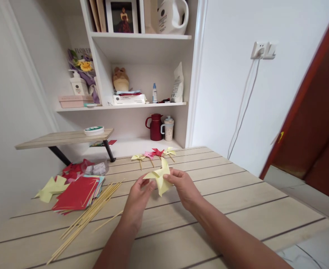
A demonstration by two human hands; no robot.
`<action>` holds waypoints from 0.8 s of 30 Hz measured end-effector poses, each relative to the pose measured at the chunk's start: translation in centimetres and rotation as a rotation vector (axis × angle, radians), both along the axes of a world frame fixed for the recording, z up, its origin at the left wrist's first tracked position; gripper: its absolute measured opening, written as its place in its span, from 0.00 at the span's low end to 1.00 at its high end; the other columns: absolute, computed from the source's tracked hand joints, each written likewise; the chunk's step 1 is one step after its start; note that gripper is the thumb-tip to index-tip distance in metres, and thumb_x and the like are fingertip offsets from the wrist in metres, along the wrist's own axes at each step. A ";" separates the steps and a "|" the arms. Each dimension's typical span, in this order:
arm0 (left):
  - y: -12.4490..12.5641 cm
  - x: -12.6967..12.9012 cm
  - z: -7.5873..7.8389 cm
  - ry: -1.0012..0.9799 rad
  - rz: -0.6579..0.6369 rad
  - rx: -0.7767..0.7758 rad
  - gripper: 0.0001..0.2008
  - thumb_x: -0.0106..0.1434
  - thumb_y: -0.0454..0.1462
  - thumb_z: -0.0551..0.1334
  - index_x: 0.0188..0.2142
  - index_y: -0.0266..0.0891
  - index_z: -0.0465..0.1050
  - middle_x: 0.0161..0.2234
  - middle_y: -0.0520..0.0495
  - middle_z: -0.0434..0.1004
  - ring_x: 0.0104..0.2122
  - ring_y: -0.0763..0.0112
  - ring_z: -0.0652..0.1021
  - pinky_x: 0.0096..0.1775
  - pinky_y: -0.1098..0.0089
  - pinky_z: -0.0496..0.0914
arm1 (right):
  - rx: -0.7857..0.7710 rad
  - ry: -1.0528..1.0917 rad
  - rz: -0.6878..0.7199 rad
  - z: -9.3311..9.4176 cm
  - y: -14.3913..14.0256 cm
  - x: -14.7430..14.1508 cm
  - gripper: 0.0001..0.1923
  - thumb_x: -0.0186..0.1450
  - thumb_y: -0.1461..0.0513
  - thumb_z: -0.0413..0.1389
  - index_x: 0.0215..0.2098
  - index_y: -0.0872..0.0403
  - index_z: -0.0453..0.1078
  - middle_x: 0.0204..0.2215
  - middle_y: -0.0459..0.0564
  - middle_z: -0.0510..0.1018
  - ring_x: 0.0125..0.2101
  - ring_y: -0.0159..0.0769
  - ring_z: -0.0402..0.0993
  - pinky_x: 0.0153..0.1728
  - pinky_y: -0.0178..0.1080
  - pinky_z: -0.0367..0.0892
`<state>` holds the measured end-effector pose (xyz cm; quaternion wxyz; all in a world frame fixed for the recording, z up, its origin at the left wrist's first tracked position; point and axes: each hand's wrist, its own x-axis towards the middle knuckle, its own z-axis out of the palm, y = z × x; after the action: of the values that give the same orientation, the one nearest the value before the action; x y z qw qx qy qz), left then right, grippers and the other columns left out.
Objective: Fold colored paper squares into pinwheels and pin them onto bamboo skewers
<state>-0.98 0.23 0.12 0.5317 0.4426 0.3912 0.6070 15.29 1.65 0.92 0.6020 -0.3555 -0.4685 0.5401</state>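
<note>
A yellow paper pinwheel (160, 178) is held up above the slatted tabletop (237, 196) near the middle of the view, its blades pointing outward. The left hand (138, 195) comes in from 7 o'clock and grips the pinwheel's left side, thumb and fingers bent in close; the fingertips behind the paper are hidden. The right hand (182, 185) comes in from 4 o'clock and pinches the other side, thumb pressed on the front and the fingers curled behind. Taking the pinwheel as the dial's centre, a row of small pinwheels (158, 152) on sticks, yellow, pink, red and yellow, lies near 12 o'clock. Farther off in that direction, a dark red jug (156, 129) and a lidded cup (168, 129) stand side by side. A stack of coloured paper (76, 193), red on top, lies around 9 o'clock, with a yellow folded paper shape (51, 188) just beyond it. At 8 o'clock a bundle of thin sticks (88, 213) lies slanted beside the stack, and one loose stick (107, 221) rests between the bundle and the left forearm.
</note>
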 end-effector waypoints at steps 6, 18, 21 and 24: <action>-0.6 0.4 0.6 0.008 -0.072 -0.044 0.22 0.49 0.41 0.75 0.43 0.35 0.81 0.40 0.39 0.84 0.42 0.58 0.80 0.45 0.66 0.70 | 0.005 -0.022 0.070 -0.1 -0.6 -0.9 0.13 0.51 0.54 0.68 0.23 0.55 0.74 0.23 0.45 0.76 0.25 0.32 0.65 0.32 0.37 0.61; -0.4 0.3 0.3 0.042 0.012 -0.096 0.19 0.48 0.41 0.75 0.37 0.32 0.82 0.33 0.40 0.84 0.35 0.59 0.82 0.40 0.65 0.72 | -0.027 -0.055 0.039 -0.5 -0.6 -1.3 0.16 0.50 0.53 0.69 0.24 0.55 0.74 0.23 0.45 0.77 0.25 0.33 0.67 0.31 0.37 0.61; -0.1 -0.2 0.2 -0.046 -0.019 -0.149 0.19 0.47 0.40 0.76 0.37 0.32 0.82 0.34 0.39 0.84 0.35 0.60 0.82 0.41 0.65 0.73 | 0.025 -0.092 0.029 -0.4 -0.7 -1.2 0.17 0.55 0.49 0.66 0.33 0.53 0.76 0.29 0.47 0.80 0.29 0.37 0.72 0.35 0.39 0.65; 0.4 -1.2 0.3 -0.179 -0.004 -0.212 0.17 0.47 0.37 0.76 0.36 0.32 0.82 0.36 0.38 0.84 0.36 0.60 0.82 0.41 0.66 0.75 | 0.133 -0.155 0.002 -0.5 -0.6 -0.8 0.21 0.63 0.48 0.60 0.49 0.49 0.71 0.38 0.49 0.81 0.40 0.42 0.76 0.44 0.44 0.69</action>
<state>-2.17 0.64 0.41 0.6097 0.3286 0.4032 0.5981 14.46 1.02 0.38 0.5858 -0.3550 -0.5489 0.4791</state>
